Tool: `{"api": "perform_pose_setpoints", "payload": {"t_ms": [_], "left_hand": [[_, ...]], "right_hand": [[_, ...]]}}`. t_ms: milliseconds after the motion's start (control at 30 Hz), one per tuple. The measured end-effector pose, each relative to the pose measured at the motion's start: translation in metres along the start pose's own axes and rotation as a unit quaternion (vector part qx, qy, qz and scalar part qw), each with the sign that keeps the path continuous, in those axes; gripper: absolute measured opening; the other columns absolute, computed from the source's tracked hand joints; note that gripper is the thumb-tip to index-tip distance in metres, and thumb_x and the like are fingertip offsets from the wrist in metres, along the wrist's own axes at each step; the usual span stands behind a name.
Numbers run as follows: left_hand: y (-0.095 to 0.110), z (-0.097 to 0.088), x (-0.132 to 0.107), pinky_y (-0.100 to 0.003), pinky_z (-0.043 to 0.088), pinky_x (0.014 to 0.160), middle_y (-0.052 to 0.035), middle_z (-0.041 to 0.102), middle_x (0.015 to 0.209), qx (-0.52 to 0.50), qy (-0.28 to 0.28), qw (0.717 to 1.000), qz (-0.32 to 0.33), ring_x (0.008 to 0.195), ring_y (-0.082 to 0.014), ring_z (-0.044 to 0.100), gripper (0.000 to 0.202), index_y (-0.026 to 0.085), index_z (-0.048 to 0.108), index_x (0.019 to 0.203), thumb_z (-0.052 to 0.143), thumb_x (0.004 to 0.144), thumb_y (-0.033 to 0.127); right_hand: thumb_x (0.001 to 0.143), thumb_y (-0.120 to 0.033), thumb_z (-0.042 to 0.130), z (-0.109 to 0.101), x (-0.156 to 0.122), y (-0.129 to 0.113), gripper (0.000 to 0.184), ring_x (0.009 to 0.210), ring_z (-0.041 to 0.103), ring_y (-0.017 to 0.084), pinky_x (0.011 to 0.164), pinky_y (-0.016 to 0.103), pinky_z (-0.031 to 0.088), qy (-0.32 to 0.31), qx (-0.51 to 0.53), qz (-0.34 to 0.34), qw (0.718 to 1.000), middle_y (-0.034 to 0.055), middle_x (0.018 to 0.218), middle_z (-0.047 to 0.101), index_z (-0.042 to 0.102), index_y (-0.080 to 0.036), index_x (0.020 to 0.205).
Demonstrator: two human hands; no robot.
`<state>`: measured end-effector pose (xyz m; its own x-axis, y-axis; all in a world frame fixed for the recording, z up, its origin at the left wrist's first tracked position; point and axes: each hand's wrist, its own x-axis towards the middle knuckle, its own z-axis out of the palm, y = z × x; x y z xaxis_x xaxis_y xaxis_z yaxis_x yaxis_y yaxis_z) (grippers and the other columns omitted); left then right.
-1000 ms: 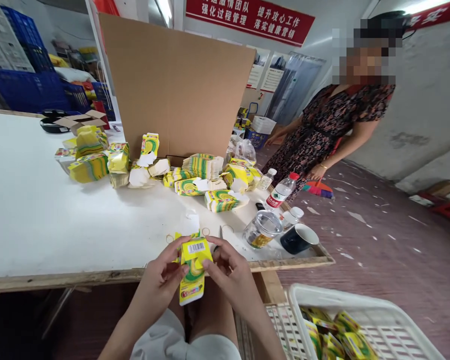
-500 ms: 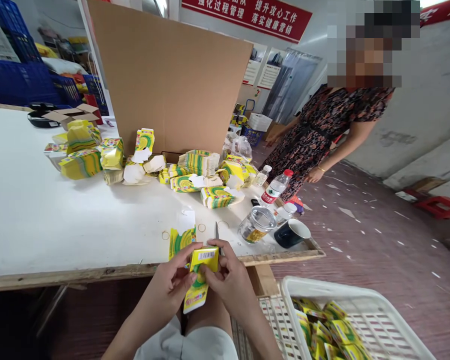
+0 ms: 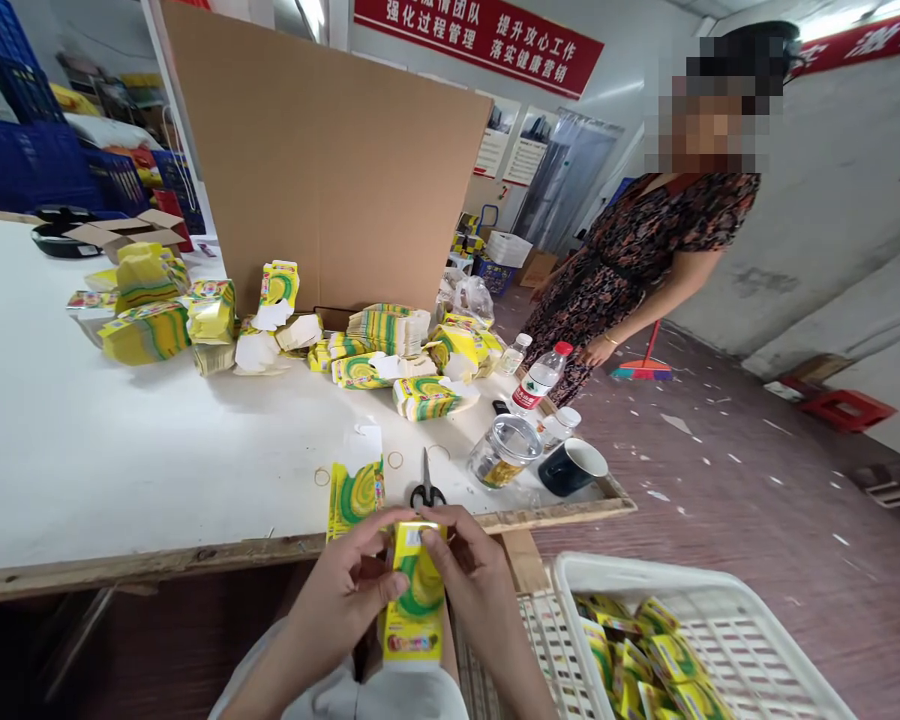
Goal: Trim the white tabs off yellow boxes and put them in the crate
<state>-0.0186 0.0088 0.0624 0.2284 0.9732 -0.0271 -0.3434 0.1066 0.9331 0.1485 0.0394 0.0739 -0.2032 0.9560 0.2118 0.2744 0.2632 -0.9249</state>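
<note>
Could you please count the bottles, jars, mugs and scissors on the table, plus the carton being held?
Plastic bottles: 3
Glass jar: 1
Dark mug: 1
Scissors: 1
Yellow carton, held by left hand and right hand: 1
Total: 7

Small yellow-green carton (image 3: 418, 600), upright, held below the table edge, top flap unclosed

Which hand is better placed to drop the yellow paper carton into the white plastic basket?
Right hand, probably: it and the left hand both hold the yellow paper carton, but the white plastic basket lies on the right.
</note>
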Motion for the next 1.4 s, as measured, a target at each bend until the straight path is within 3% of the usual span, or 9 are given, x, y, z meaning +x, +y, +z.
{"api": "perform_pose_setpoints", "payload": {"t_ms": [200, 333, 400, 533, 733, 967, 1067, 1200, 1400], "left_hand": [[-0.02, 0.022, 0.002, -0.043, 0.052, 0.101, -0.0115, 0.063, 0.138, 0.112, -0.039, 0.991, 0.058, 0.123, -0.0307, 0.062, 0.042, 0.028, 0.06, 0.134, 0.059, 0.093, 0.037], [-0.023, -0.014, 0.008, -0.054, 0.024, 0.121, -0.0081, 0.06, 0.143, 0.345, 0.104, 0.922, 0.144, 0.138, -0.0305, 0.048, 0.039, 0.03, 0.06, 0.133, 0.055, 0.095, 0.032], [-0.027, -0.037, 0.013, -0.06, 0.014, 0.122, -0.0102, 0.062, 0.141, 0.423, 0.177, 0.874, 0.158, 0.136, -0.0313, 0.05, 0.043, 0.027, 0.055, 0.137, 0.053, 0.095, 0.032], [-0.037, -0.059, 0.021, -0.061, 0.017, 0.121, -0.0141, 0.06, 0.142, 0.483, 0.205, 0.839, 0.144, 0.135, -0.0293, 0.052, 0.047, 0.022, 0.043, 0.144, 0.045, 0.098, 0.031], [-0.046, -0.063, 0.031, -0.063, 0.017, 0.12, -0.0178, 0.048, 0.152, 0.495, 0.182, 0.834, 0.162, 0.14, -0.0277, 0.045, 0.057, 0.023, 0.025, 0.153, 0.042, 0.1, 0.027], [-0.048, -0.069, 0.04, -0.067, 0.006, 0.119, -0.0186, 0.049, 0.151, 0.448, 0.212, 0.85, 0.177, 0.137, -0.0323, 0.05, 0.068, 0.022, 0.026, 0.154, 0.056, 0.093, 0.03], [-0.03, -0.055, 0.035, -0.063, 0.008, 0.121, -0.0161, 0.046, 0.154, 0.322, 0.223, 0.907, 0.155, 0.143, -0.034, 0.039, 0.062, 0.023, 0.04, 0.149, 0.058, 0.092, 0.039], [-0.004, -0.026, 0.022, -0.051, 0.04, 0.112, -0.0128, 0.063, 0.14, -0.003, 0.031, 0.998, 0.053, 0.135, -0.0354, 0.051, 0.05, 0.025, 0.064, 0.132, 0.063, 0.088, 0.05], [0.002, 0.0, 0.011, -0.043, 0.045, 0.107, -0.011, 0.075, 0.12, -0.204, -0.064, 0.977, 0.011, 0.119, -0.0333, 0.064, 0.045, 0.025, 0.073, 0.12, 0.077, 0.079, 0.045]], "right_hand": [[0.092, -0.041, 0.059, -0.053, -0.028, 0.003, 0.022, 0.083, 0.066, 0.024, 0.072, 0.034, 0.051, 0.09, -0.127, -0.024, 0.988, 0.0077, 0.09, 0.071, 0.073, -0.024, 0.092], [0.085, -0.056, 0.058, -0.131, -0.052, 0.021, 0.039, 0.09, 0.061, 0.037, 0.075, 0.048, 0.046, 0.316, -0.438, -0.003, 0.842, 0.0169, 0.097, 0.069, 0.076, -0.023, 0.09], [0.083, -0.058, 0.06, -0.139, -0.051, 0.032, 0.041, 0.091, 0.062, 0.038, 0.073, 0.048, 0.048, 0.316, -0.444, 0.019, 0.838, 0.0174, 0.101, 0.07, 0.076, -0.023, 0.097], [0.088, -0.052, 0.057, -0.059, -0.02, 0.05, 0.035, 0.074, 0.069, 0.028, 0.065, 0.037, 0.052, 0.169, -0.218, 0.062, 0.959, 0.0112, 0.088, 0.076, 0.074, -0.023, 0.094], [0.079, -0.042, 0.067, 0.071, 0.038, 0.055, 0.026, 0.061, 0.062, 0.02, 0.058, 0.029, 0.05, 0.071, -0.093, 0.093, 0.989, 0.0042, 0.072, 0.07, 0.071, -0.019, 0.09], [0.089, -0.046, 0.056, 0.05, 0.036, 0.053, 0.027, 0.065, 0.065, 0.019, 0.061, 0.03, 0.053, 0.115, -0.038, 0.067, 0.99, 0.0061, 0.078, 0.071, 0.061, -0.02, 0.087], [0.084, -0.051, 0.067, 0.028, 0.022, 0.045, 0.035, 0.072, 0.069, 0.021, 0.067, 0.032, 0.056, 0.122, 0.088, 0.08, 0.985, 0.0059, 0.079, 0.073, 0.061, -0.02, 0.097], [0.072, -0.051, 0.081, 0.018, 0.005, 0.035, 0.039, 0.07, 0.07, 0.022, 0.068, 0.033, 0.057, 0.081, 0.225, 0.133, 0.962, 0.0048, 0.074, 0.074, 0.066, -0.02, 0.09], [0.069, -0.048, 0.084, 0.029, -0.013, 0.029, 0.034, 0.075, 0.072, 0.024, 0.069, 0.035, 0.058, 0.092, 0.285, 0.142, 0.943, 0.0079, 0.083, 0.076, 0.069, -0.02, 0.081]]}}
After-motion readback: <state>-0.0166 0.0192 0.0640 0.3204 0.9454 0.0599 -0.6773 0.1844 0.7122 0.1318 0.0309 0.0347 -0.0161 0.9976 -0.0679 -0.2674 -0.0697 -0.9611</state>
